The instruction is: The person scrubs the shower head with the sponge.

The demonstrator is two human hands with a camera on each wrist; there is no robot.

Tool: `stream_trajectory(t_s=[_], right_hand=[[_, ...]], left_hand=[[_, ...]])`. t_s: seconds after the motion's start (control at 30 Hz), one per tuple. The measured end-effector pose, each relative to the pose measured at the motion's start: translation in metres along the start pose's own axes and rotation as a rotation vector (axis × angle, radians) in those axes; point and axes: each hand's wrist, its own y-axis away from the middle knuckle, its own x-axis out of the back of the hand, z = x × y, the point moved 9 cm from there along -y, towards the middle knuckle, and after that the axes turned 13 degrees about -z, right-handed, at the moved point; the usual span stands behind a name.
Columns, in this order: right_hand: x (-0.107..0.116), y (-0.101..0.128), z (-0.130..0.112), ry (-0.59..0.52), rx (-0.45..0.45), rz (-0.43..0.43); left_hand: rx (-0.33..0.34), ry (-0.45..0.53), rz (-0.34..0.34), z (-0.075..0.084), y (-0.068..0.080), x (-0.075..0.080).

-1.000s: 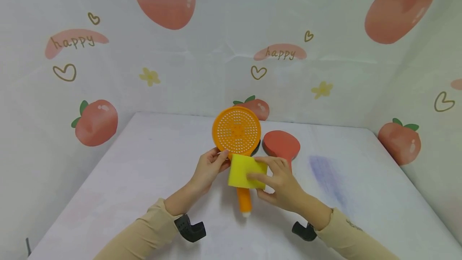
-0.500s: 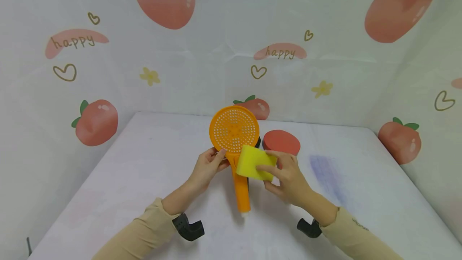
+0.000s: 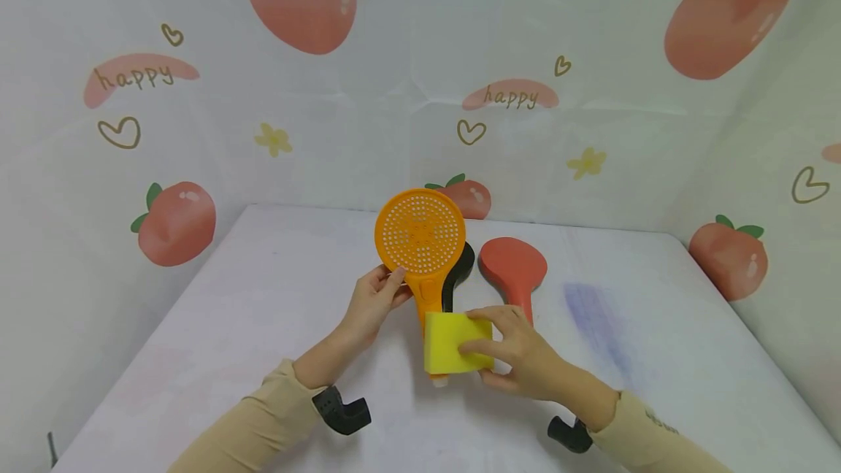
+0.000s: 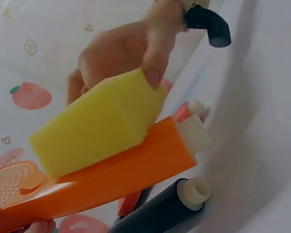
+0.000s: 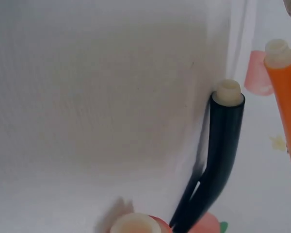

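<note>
The fingers (image 3: 482, 346) of the right hand (image 3: 519, 356) are curled round a yellow sponge (image 3: 456, 342), thumb on its near face, pressing it against the lower handle of an orange shower head (image 3: 420, 239). The left wrist view shows the sponge (image 4: 97, 124) lying flat along the orange handle (image 4: 136, 170), close to its white threaded end, with a fingertip pressed on the sponge's edge. The fingers (image 3: 392, 279) of the left hand (image 3: 371, 305) pinch the orange shower head at its neck, just under the round perforated face, and hold it upright above the desk (image 3: 230, 327), the face turned toward the person. Behind it a black shower head (image 3: 458, 276) lies on the desk, mostly hidden, and just right of that a red shower head (image 3: 514, 267) lies face down. The right wrist view shows the black handle (image 5: 218, 160) with its pale threaded end resting on the white cover. Both sleeves are beige, and the backdrop is printed with peaches and hearts
</note>
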Motion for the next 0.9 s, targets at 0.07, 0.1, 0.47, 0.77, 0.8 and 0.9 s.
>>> stream_trajectory(t_s=[0.07,0.1,0.47,0.77,0.8,0.9], right_hand=[[0.003,-0.002,0.002,0.013,-0.014,0.022],[0.005,-0.003,0.005,0.021,-0.034,0.040],[0.000,-0.009,0.000,-0.022,-0.056,0.036],[-0.005,-0.012,-0.015,-0.009,0.037,-0.064],[-0.003,-0.014,-0.013,-0.006,0.021,-0.051],[0.000,-0.019,-0.006,0.000,-0.029,-0.013]], left_hand=[[-0.004,0.016,-0.005,0.000,0.000,0.000],[-0.011,0.020,-0.009,0.000,0.000,-0.001],[-0.018,0.034,0.009,0.002,-0.001,-0.001],[-0.020,0.040,0.043,0.002,-0.001,0.004],[-0.021,0.044,0.039,0.001,-0.001,0.003],[-0.014,0.041,0.027,0.000,-0.002,0.000]])
